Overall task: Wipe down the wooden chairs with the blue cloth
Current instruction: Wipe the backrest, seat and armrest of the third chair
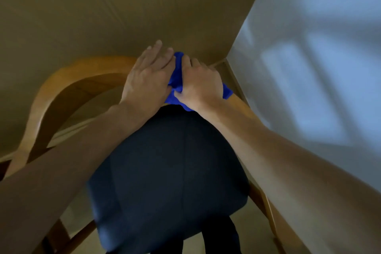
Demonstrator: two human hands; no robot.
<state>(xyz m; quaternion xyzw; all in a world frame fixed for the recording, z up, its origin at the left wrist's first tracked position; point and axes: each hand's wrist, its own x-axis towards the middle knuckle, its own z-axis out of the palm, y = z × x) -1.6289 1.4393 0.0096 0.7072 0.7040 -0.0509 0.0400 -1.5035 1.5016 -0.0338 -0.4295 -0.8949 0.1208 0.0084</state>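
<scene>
The blue cloth (177, 88) lay bunched on the curved top rail of the wooden chair (68, 82), in the corner where the walls met, between 2 hands. The right hand (201, 86) gripped it with curled fingers, probably to drive it along the wood. The left hand (149, 76) lay flat beside it, fingers straight, likely steadying the cloth.

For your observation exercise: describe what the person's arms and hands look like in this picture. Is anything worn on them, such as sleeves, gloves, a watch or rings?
Both forearms are bare as far as the frame shows: no sleeves appear. The left hand and the right hand wear no gloves. No watch, bracelet or strap shows at either wrist. No ring can be seen on the visible fingers, though the picture is somewhat blurred and the right hand's fingers are partly hidden.
</scene>
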